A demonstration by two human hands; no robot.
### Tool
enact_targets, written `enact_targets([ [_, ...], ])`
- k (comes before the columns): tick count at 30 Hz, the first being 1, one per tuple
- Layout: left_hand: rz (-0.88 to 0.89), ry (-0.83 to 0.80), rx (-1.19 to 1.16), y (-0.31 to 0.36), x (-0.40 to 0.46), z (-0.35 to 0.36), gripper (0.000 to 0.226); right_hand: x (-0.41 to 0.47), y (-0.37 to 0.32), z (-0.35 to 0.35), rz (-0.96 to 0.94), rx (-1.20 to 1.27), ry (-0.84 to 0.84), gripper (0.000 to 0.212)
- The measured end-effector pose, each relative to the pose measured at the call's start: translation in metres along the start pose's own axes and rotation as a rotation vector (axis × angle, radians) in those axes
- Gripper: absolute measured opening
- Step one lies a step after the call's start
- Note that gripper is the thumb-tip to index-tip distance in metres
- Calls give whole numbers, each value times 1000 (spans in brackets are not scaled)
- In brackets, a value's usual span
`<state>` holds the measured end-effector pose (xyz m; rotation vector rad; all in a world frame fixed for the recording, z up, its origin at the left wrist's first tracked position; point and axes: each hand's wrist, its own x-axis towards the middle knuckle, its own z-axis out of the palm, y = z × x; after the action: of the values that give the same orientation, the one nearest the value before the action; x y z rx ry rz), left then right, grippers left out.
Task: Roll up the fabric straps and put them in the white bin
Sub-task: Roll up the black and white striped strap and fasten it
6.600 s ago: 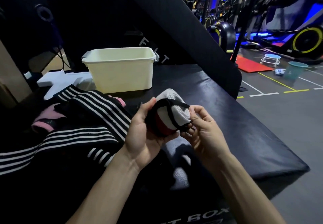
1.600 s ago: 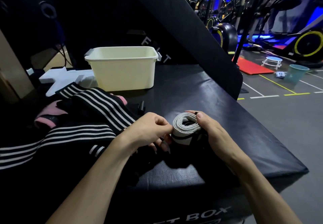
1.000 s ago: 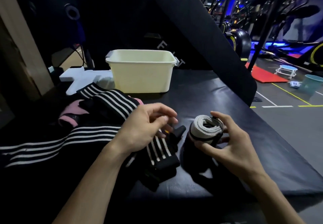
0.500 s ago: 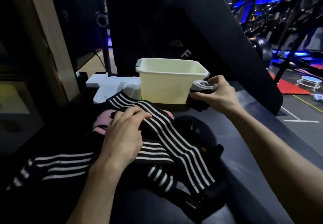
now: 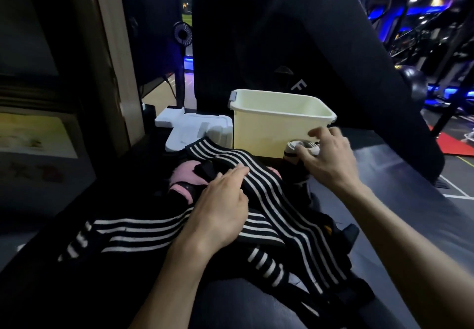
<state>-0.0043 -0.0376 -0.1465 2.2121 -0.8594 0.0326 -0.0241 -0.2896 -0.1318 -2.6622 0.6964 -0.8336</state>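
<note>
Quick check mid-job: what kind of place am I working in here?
Most likely a gym. Exercise machines stand under blue lighting at the right, the work surface is a black padded box, and striped straps lie piled beside the white bin.

One white bin (image 5: pixel 277 120), one rolled strap (image 5: pixel 302 147), two hands, several unrolled striped straps (image 5: pixel 269 200).

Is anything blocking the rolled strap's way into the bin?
Only the bin's near wall: the rolled strap, under the right hand, sits low against the outside of it. It must go up over the rim; the opening looks clear.
</note>
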Motion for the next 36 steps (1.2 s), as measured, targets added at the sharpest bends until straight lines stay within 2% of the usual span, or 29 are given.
enact_targets([
  [1, 7, 29, -35, 4, -1, 0, 56, -8, -10, -5, -79, 58, -63, 48],
  [4, 75, 132, -203, 13, -5, 2, 53, -30, -37, -14, -198, 289, -441, 46],
  [5, 99, 171, -294, 15, -7, 3, 51, -35, -41, -15, -219, 357, -486, 43],
  [7, 139, 201, -506, 19, -10, 4, 49, -41, -42, -20, -197, 518, -442, 32],
  [9, 169, 195, -685, 26, -15, 3, 48, -43, -41, -32, -58, 717, -401, 33],
  [11, 200, 192, -834, 34, -20, 0, 46, -47, -40, -50, 43, 935, -437, 33],
  [14, 223, 223, -1042, 43, -24, 6, 30, -51, -38, -80, 10, 1041, -356, 19],
  [16, 192, 177, -1047, 51, -26, 14, 26, -52, -32, -100, -32, 1086, -298, 17],
  [19, 155, -12, -819, 65, -31, 29, 39, -55, -22, -127, -44, 1114, -188, 26],
  [22, 191, -162, -597, 78, -32, 51, 47, -55, -8, -153, -35, 1136, -46, 33],
  [25, 219, -300, -503, 91, -34, 72, 33, -54, 14, -176, 10, 1134, 65, 36],
  [28, 186, -438, -645, 104, -40, 88, 21, -53, 41, -196, 93, 1126, 162, 38],
  [30, 127, -503, -800, 112, -43, 97, 11, -55, 59, -203, 159, 1135, 165, 39],
  [32, 90, -531, -875, 121, -47, 105, 11, -58, 85, -198, 243, 1056, 135, 40],
  [36, 69, -606, -880, 129, -45, 121, 8, -73, 147, -167, 476, 854, -78, 44],
])
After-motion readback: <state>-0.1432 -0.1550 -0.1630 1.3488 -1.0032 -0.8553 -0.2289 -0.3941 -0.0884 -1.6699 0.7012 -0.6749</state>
